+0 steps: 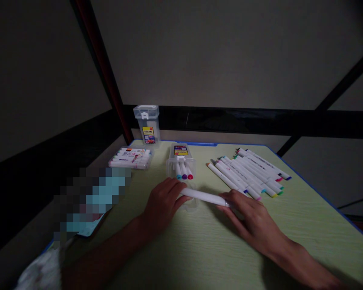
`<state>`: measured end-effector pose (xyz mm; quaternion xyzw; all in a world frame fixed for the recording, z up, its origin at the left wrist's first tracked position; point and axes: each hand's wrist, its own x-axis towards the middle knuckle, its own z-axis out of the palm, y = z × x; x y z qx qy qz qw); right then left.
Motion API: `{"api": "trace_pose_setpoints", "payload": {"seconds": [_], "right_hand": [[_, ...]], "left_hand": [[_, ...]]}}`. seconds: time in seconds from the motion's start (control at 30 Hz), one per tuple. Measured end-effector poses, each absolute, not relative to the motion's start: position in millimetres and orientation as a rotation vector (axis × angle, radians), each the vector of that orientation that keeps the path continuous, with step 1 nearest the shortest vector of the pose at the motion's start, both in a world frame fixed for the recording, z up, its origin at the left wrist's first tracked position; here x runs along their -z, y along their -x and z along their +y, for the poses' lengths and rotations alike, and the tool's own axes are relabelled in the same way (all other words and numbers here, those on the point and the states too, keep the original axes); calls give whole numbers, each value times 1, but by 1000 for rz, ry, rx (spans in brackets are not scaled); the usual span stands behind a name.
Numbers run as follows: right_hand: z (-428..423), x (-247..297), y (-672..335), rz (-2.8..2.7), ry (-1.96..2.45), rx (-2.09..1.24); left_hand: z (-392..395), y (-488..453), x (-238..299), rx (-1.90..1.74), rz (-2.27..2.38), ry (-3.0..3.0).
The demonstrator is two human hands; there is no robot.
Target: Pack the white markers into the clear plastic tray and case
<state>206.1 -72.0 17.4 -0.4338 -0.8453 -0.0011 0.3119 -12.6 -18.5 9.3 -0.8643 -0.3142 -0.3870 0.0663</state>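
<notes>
Between my two hands a white marker (204, 196) is held level above the table, one end in each. My left hand (165, 198) pinches its left end; my right hand (245, 211) grips the right end, where a clear or grey part shows. Just beyond lies a clear plastic marker box (181, 155) on its side, mouth towards me, with blue, purple and red-tipped markers (184, 171) in it. Its clear lid (191, 204) seems to lie beneath the held marker. Right of the box, several white markers (245, 171) with coloured ends lie side by side.
A second clear box (148, 127) stands upright at the back left. A flat clear case of markers (131, 157) lies before it. Farther left is a pixelated flat object with a light blue corner (92, 227). The pale green table (193, 253) has a blue edge; walls stand behind.
</notes>
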Motion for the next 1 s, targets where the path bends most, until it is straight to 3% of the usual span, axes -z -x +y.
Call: {"api": "trace_pose_setpoints", "payload": {"seconds": [0.53, 1.0], "right_hand": [[-67, -14, -205, -2179, 1207, 43], [-69, -9, -199, -2195, 1224, 3]], "left_hand": [[-28, 12, -8, 1357, -654, 2473], [-34, 20, -21, 1229, -153, 2606]]}}
